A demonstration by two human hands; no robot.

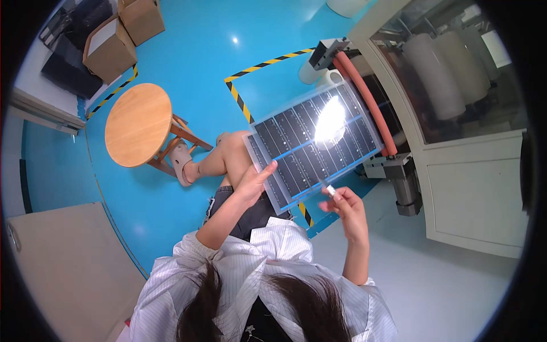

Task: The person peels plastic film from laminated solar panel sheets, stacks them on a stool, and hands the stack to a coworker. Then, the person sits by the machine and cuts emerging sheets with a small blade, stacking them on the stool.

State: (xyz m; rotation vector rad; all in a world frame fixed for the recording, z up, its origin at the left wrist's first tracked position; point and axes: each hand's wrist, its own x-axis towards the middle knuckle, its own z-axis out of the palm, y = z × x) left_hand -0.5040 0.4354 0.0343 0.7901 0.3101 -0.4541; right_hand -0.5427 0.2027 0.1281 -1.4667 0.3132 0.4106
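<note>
A dark printed sheet [296, 137] with a clear border, blue lines and rows of narrow strips reaches from the machine's orange roller [367, 97] toward my lap. Bright glare covers part of its surface. My left hand [254, 183] grips the sheet's near left part, with the thumb on top and the fingers hidden underneath. Close to the sheet's near right edge, my right hand [346, 210] pinches a small pale tool [330, 190] between thumb and fingers. The tool's tip is too small to make out clearly.
A round wooden stool [138, 125] stands at the left on the blue floor. Cardboard boxes [110, 51] are at the upper left. A pale machine cabinet [476, 194] with rollers behind a window fills the right. Yellow-black tape [268, 64] marks the floor.
</note>
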